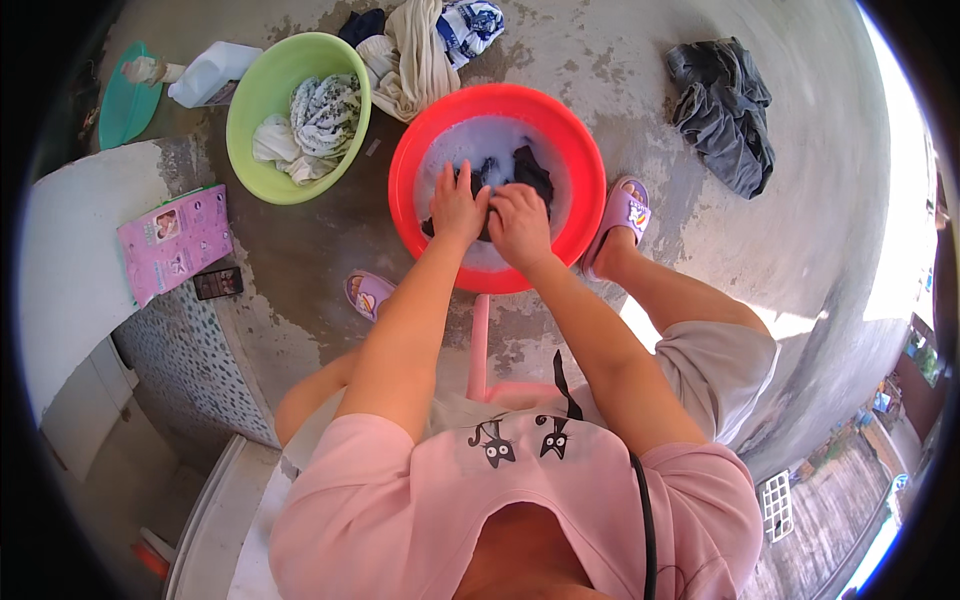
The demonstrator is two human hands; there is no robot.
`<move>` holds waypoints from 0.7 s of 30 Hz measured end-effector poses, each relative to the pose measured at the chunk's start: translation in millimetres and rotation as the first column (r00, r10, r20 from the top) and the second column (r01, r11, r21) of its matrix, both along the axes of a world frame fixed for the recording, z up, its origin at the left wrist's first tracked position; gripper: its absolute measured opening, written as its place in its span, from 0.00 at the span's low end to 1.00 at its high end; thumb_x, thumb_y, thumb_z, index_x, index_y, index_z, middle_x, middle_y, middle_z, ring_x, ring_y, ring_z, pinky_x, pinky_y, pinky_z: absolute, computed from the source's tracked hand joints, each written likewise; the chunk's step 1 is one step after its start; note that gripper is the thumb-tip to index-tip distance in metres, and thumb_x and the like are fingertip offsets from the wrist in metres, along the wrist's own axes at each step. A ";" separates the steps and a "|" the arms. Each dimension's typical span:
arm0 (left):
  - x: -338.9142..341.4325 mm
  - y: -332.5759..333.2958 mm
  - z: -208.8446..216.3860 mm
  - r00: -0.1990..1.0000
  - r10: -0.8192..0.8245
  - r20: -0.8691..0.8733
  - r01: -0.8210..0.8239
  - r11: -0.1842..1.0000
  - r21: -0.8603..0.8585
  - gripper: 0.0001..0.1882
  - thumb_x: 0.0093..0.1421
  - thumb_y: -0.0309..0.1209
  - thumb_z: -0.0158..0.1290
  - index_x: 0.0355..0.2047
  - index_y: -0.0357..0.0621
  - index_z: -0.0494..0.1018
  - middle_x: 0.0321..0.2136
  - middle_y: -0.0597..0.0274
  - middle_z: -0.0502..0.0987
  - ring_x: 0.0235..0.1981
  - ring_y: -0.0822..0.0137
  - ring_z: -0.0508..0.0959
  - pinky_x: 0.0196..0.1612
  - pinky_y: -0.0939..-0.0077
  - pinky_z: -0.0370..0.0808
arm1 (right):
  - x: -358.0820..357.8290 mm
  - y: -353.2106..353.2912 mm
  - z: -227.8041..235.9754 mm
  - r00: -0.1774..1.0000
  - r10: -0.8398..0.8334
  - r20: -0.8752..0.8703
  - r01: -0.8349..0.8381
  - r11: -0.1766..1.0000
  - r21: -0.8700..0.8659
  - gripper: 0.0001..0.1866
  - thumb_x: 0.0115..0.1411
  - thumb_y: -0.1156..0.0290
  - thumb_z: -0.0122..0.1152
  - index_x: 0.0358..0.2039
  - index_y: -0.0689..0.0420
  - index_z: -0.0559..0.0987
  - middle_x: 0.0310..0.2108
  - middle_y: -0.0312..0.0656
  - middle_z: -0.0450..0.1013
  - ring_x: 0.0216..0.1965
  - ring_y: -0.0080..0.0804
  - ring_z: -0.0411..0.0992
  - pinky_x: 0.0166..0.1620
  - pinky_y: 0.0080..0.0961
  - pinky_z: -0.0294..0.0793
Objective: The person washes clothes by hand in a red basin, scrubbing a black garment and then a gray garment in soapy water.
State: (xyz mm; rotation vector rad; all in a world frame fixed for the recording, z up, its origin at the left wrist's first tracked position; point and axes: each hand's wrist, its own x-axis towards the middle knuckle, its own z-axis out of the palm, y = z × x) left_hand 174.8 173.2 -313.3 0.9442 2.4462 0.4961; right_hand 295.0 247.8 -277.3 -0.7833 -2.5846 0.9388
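On the stained concrete floor [590, 50], a green tub [262, 95] and a heap of clothes [415, 55] sit near the red basin's [585, 190] far-left rim, a dark grey garment [722, 115] well apart to its right. Inside, in cloudy water [450, 137], dark cloth [535, 175] lies bunched, its long axis slanting from near-left to far-right. Over it, the left hand [458, 208] and right hand [520, 225] bend their fingers; whether they grip, I cannot tell.

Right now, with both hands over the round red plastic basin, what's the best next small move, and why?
I'd probably press the dark wet fabric down with the left hand and rub it with the right hand: both seem to be on it already, and part shows at the surface of the cloudy whitish water.
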 end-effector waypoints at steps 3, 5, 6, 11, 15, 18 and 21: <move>25.3 14.2 -15.0 0.996 -0.066 -0.067 0.047 0.966 -0.254 0.35 0.61 0.50 0.49 0.65 0.57 0.54 0.65 0.48 0.53 0.61 0.40 0.60 0.57 0.41 0.60 | -1.9 51.4 -28.8 0.963 -0.118 0.241 0.060 0.970 0.236 0.28 0.52 0.63 0.61 0.55 0.53 0.70 0.61 0.54 0.56 0.59 0.58 0.56 0.59 0.52 0.58; 25.0 10.4 -32.5 0.998 -0.055 -0.011 0.050 0.963 -0.263 0.35 0.61 0.52 0.48 0.66 0.59 0.52 0.66 0.49 0.50 0.61 0.41 0.60 0.56 0.37 0.59 | -0.4 56.9 -57.1 0.920 -0.016 0.391 -0.099 0.957 0.273 0.31 0.54 0.60 0.60 0.60 0.46 0.65 0.63 0.55 0.53 0.59 0.62 0.55 0.60 0.56 0.55; 25.4 8.1 -40.9 0.999 -0.050 0.018 0.052 0.962 -0.269 0.36 0.61 0.52 0.47 0.66 0.61 0.51 0.67 0.50 0.49 0.61 0.41 0.60 0.56 0.36 0.59 | 1.6 57.9 -70.6 0.911 -0.008 0.412 -0.069 0.983 0.171 0.31 0.55 0.59 0.60 0.60 0.44 0.65 0.63 0.55 0.53 0.59 0.62 0.55 0.60 0.55 0.55; 22.1 6.9 -86.1 0.985 -0.007 0.171 0.072 0.924 -0.376 0.32 0.57 0.49 0.53 0.59 0.51 0.62 0.59 0.49 0.63 0.51 0.43 0.71 0.52 0.49 0.68 | -2.7 63.9 -117.9 0.825 0.056 0.562 0.158 0.933 -0.325 0.28 0.56 0.61 0.59 0.58 0.40 0.66 0.60 0.56 0.56 0.58 0.61 0.57 0.63 0.46 0.54; 23.1 -7.9 -127.4 0.979 -0.185 -0.090 0.159 0.957 -0.244 0.27 0.55 0.45 0.55 0.51 0.43 0.69 0.50 0.47 0.72 0.46 0.46 0.75 0.48 0.55 0.71 | -2.0 63.0 -141.0 0.819 0.043 0.572 0.072 0.982 -0.175 0.24 0.54 0.63 0.61 0.52 0.44 0.70 0.51 0.52 0.67 0.51 0.53 0.66 0.56 0.42 0.64; 7.4 -1.2 -115.1 0.993 -0.078 0.085 0.099 0.955 -0.281 0.25 0.54 0.42 0.56 0.49 0.41 0.70 0.47 0.46 0.73 0.46 0.50 0.75 0.47 0.56 0.71 | -25.8 69.7 -102.2 0.916 -0.178 0.360 0.248 0.956 -0.159 0.27 0.49 0.64 0.64 0.51 0.50 0.70 0.45 0.50 0.70 0.51 0.54 0.67 0.55 0.39 0.65; 8.5 24.5 -94.9 0.956 0.133 0.262 -0.090 0.981 -0.169 0.23 0.54 0.39 0.57 0.46 0.38 0.71 0.44 0.46 0.75 0.45 0.53 0.76 0.46 0.58 0.72 | -1.3 95.4 -125.6 0.854 -0.472 0.221 0.520 0.739 -0.429 0.29 0.46 0.64 0.66 0.50 0.57 0.72 0.45 0.51 0.72 0.49 0.53 0.70 0.51 0.36 0.69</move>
